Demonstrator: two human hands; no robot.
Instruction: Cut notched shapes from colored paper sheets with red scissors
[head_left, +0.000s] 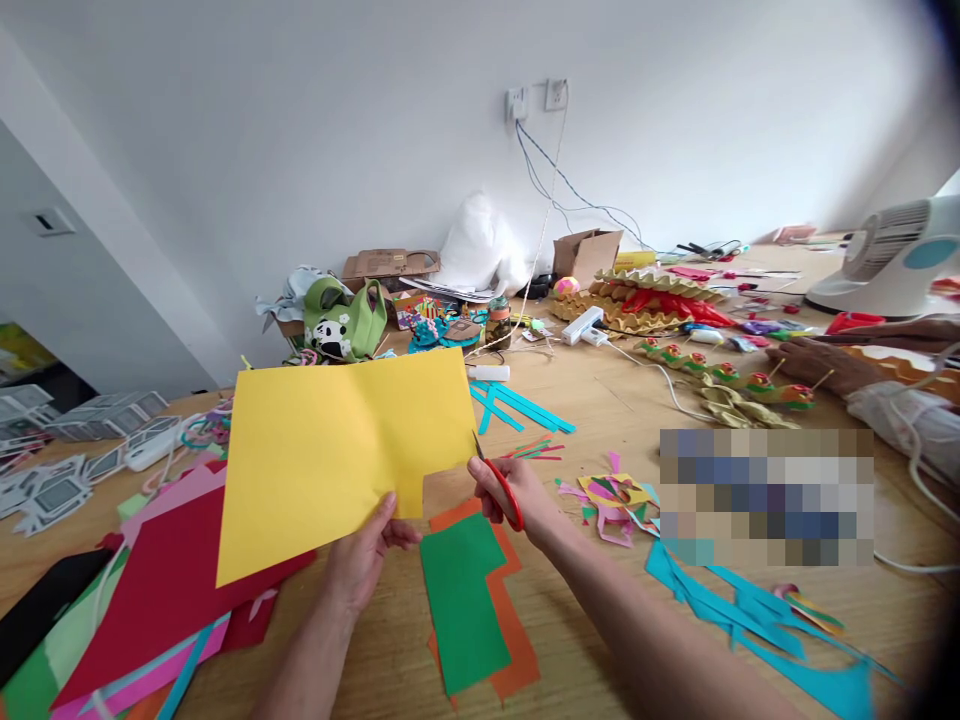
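Note:
My left hand [369,555] pinches the lower edge of a large yellow sheet of paper [315,450], thumb on its front. A rectangular notch is cut out of the sheet's lower right corner. My right hand [506,492] grips a pair of scissors with red handles [511,497]. Their dark blades point up and left at the right edge of the yellow sheet. Under my hands, a green paper piece [465,600] lies on an orange paper piece [525,640] on the wooden table [382,660].
Red paper [165,560] and other coloured sheets lie at left. Blue strips [517,405] and paper scraps [611,495] lie beyond and right. A green bag [345,320] stands at the back. At right are another person's hand [821,365], a white cable [667,385] and a fan [885,255].

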